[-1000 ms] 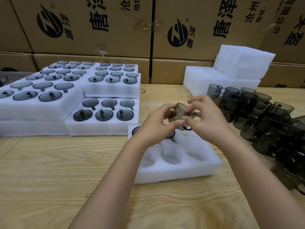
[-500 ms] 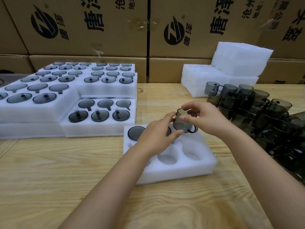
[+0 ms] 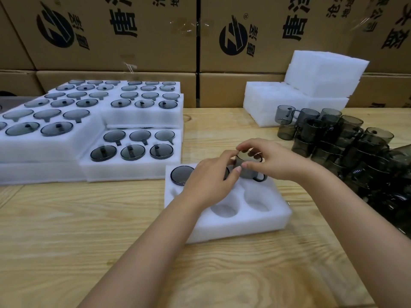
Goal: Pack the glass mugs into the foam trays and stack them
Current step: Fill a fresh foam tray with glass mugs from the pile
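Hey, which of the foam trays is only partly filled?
The nearest tray: a mug sits at its back left, two front holes empty. The left trays are full.

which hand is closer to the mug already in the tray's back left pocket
Left. The left hand lies just beside that mug; the right hand is farther right, gripping a second mug.

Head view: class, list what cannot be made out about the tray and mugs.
- Foam tray, back-middle pocket: mostly hidden by the left hand.
- Front-left pocket: hidden by the left forearm.
- Pocket under the held mug: hidden by it and the right hand.
- Loose mugs: cut off at right edge; count unknown.
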Available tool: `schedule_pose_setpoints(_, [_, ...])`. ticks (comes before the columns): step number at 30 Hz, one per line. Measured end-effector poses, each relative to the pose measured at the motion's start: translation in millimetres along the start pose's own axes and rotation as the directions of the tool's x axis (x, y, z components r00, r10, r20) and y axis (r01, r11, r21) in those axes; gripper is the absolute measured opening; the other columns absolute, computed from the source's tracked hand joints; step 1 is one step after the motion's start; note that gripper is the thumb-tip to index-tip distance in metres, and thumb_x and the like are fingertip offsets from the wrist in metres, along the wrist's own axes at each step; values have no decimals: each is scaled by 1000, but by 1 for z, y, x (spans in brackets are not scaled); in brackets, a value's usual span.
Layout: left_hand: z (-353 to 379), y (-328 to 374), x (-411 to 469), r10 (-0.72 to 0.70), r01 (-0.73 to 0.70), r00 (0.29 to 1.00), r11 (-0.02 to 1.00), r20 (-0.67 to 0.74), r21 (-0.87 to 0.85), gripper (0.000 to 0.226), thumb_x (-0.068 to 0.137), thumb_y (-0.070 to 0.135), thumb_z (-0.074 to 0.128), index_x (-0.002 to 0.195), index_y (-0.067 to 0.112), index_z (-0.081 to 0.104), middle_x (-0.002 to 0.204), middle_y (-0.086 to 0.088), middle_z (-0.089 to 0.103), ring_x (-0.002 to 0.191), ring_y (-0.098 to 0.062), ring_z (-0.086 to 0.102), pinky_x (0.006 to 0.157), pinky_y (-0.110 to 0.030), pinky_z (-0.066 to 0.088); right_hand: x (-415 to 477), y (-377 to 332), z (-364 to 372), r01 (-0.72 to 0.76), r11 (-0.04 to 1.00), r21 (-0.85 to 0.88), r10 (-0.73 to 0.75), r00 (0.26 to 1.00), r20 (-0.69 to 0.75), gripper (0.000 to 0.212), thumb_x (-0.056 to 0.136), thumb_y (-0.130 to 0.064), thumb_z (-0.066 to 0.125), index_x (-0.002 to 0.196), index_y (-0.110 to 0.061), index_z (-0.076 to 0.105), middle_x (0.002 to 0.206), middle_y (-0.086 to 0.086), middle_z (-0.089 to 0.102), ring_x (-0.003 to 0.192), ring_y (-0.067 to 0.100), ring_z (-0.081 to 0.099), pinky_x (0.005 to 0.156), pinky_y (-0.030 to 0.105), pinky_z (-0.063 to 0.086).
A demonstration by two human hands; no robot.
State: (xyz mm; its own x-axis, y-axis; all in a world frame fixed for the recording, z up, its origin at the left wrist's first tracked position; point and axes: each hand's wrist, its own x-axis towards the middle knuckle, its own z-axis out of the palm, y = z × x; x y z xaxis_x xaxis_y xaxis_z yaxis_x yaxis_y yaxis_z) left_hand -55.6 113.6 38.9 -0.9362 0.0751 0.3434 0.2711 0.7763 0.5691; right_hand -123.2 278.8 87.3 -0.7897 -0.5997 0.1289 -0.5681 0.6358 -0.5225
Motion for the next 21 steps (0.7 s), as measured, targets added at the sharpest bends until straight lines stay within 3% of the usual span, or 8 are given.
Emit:
schedule_pose_setpoints(4, [0, 3, 1, -2, 3, 999, 1000, -32, 21, 35, 95, 33, 49, 129, 24, 46, 116, -2, 65, 108, -24, 56, 86, -38, 43, 12, -7, 5, -67, 985, 160, 65, 998, 20, 37, 86, -23, 64, 122, -22, 56, 114, -2, 58, 104, 16, 57, 95, 31, 45])
schedule_pose_setpoints(8, [1, 3, 0, -51, 53, 997, 998, -65, 21, 30, 92, 28, 52, 121, 21, 49, 114, 0, 65, 102, -23, 58, 80, -41, 46, 17, -11, 17, -19, 984, 175, 14, 999, 29, 37, 85, -11, 57, 121, -17, 58, 111, -1, 64, 107, 14, 58, 98, 30, 44])
schedule_pose_setpoints(12, [1, 4, 0, -46, 49, 997, 998, -63, 39, 31, 90, 26, 53, 120, 20, 50, 110, 0, 66, 98, -24, 59, 78, -42, 47, 16, -10, 14, 47, 990, 136, -58, 995, 79, 38, 82, -10, 55, 114, -29, 57, 111, -6, 64, 104, 7, 57, 95, 29, 45])
schedule_pose_setpoints(17, [1, 5, 0, -35, 39, 997, 998, -72, 57, 33, 90, 25, 54, 122, 17, 52, 111, -3, 66, 100, -25, 59, 79, -43, 46, 21, -9, 11, 83, 991, 104, -99, 980, 170, 38, 81, -7, 54, 114, -26, 59, 111, -3, 63, 103, 14, 58, 94, 31, 46])
schedule_pose_setpoints(21, [4, 4, 1, -18, 30, 992, 995, -122, 96, 33, 88, 26, 57, 119, 16, 50, 107, -2, 65, 100, -25, 57, 77, -38, 45, 31, -11, 14, -58, 974, 219, 22, 987, 160, 36, 83, -24, 53, 119, -25, 58, 118, -5, 59, 103, 12, 56, 92, 27, 44])
